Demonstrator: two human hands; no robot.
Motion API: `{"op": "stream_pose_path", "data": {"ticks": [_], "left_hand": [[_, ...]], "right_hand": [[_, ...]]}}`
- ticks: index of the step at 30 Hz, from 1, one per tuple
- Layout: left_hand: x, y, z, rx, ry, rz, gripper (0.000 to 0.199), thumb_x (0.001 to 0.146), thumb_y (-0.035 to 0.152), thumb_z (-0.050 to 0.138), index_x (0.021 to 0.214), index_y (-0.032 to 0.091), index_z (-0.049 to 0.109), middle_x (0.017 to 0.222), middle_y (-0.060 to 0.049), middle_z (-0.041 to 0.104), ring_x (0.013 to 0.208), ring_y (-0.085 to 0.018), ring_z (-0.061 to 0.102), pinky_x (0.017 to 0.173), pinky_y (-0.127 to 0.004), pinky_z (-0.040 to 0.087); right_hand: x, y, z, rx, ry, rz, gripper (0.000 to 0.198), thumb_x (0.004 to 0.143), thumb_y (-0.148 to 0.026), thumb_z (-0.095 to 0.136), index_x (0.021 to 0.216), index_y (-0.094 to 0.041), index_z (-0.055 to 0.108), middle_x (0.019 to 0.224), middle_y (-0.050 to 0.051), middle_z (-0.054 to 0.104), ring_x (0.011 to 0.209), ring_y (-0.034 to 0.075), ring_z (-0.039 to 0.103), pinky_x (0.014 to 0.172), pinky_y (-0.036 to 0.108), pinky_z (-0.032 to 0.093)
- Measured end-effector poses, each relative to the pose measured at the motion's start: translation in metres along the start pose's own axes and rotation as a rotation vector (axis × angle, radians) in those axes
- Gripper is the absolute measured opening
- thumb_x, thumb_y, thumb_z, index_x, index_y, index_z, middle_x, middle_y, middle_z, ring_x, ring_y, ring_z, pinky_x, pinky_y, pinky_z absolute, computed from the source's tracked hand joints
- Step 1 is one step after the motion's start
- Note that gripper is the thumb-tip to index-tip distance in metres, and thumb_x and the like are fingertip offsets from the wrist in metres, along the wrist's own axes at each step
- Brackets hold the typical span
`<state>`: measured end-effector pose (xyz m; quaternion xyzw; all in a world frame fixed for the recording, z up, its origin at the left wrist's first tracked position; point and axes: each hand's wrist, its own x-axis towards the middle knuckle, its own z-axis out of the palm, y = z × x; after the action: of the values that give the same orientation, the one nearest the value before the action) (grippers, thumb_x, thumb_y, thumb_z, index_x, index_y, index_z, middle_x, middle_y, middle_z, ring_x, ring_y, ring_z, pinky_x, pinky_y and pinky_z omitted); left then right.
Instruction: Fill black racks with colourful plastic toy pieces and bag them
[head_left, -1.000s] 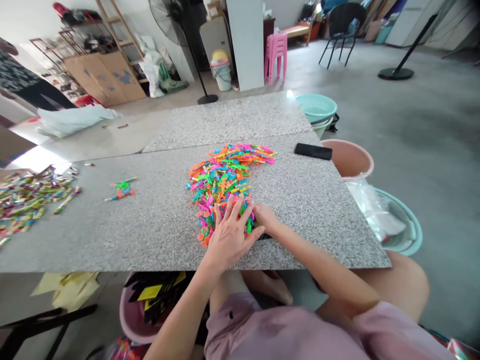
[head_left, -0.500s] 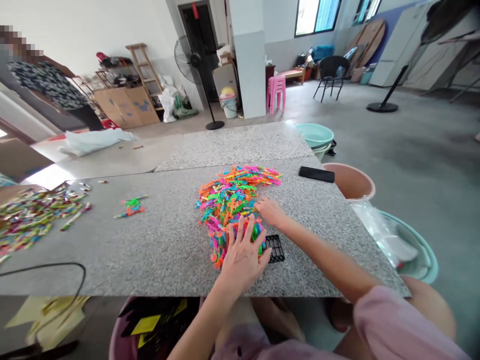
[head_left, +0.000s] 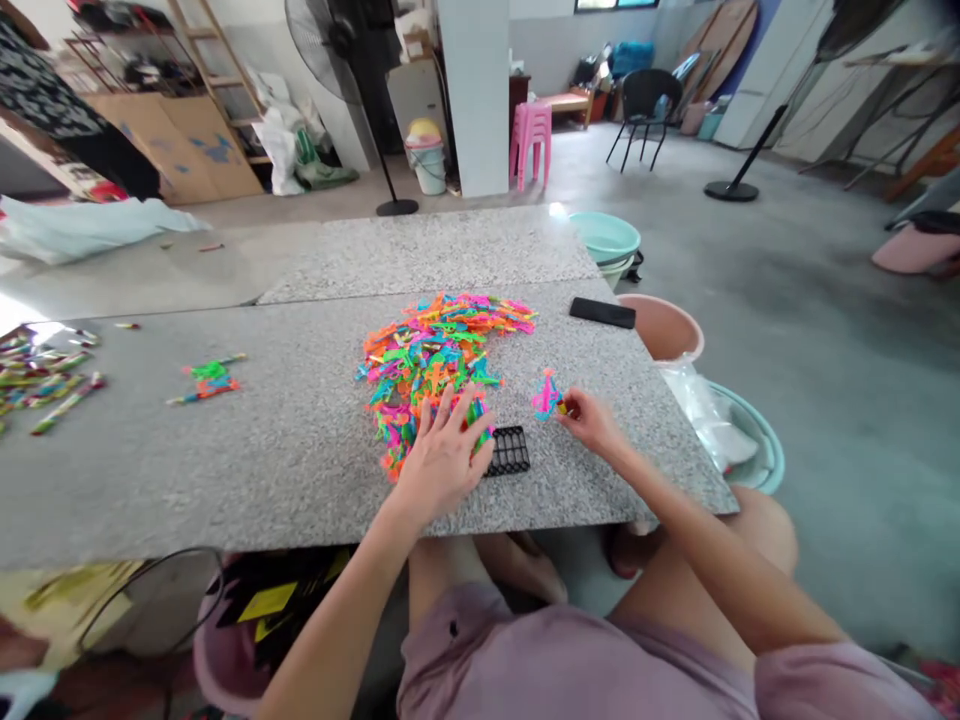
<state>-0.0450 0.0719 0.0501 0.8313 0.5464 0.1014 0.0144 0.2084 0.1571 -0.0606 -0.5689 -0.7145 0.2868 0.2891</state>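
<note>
My left hand (head_left: 442, 455) lies palm down with its fingers spread, over the near end of a heap of small bright plastic toys (head_left: 427, 350). Pink, orange, green and blue pieces show around its fingers, and the palm hides those beneath. Beside its thumb, part of a black grid rack (head_left: 510, 452) sticks out. To the right of the heap, my right hand (head_left: 592, 420) pinches the yellow and dark end of a pink and blue plastic toy (head_left: 547, 397). The toy is small, so I cannot tell its exact kind or whether it is more than one piece.
A black phone (head_left: 602, 312) lies near the table's right edge. Further left are a few separate toys (head_left: 210, 380) and a spread of shiny coloured tubes (head_left: 45, 375). Basins (head_left: 664, 325) stand beyond the right edge. A person (head_left: 67, 100) stands at the back left.
My right hand has moved off the heap to the right, with a pink and blue toy now in its fingers. My left hand stays spread on the heap. The view has shifted.
</note>
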Motion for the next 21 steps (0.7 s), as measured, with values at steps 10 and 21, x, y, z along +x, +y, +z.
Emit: {"op": "stream_pose_path", "data": {"ticks": [10, 21], "left_hand": [[0.001, 0.003, -0.002, -0.043, -0.064, -0.026, 0.044, 0.098, 0.024, 0.038, 0.141, 0.030, 0.046, 0.160, -0.002, 0.021, 0.148, -0.031, 0.010, 0.118, -0.059, 0.010], [0.002, 0.005, -0.001, -0.039, -0.029, -0.040, 0.043, 0.097, 0.023, 0.040, 0.138, 0.029, 0.051, 0.158, -0.003, 0.027, 0.147, -0.032, 0.014, 0.118, -0.060, 0.011]], "right_hand": [[-0.052, -0.053, 0.052, 0.343, -0.067, -0.020, 0.013, 0.070, -0.027, 0.066, 0.073, -0.020, 0.057, 0.063, -0.003, 0.058, 0.058, 0.015, 0.054, 0.058, 0.026, 0.039], [-0.055, -0.040, 0.054, 0.405, -0.063, 0.081, 0.020, 0.070, -0.033, 0.067, 0.077, -0.019, 0.055, 0.057, -0.006, 0.052, 0.052, 0.012, 0.048, 0.051, 0.024, 0.037]]}}
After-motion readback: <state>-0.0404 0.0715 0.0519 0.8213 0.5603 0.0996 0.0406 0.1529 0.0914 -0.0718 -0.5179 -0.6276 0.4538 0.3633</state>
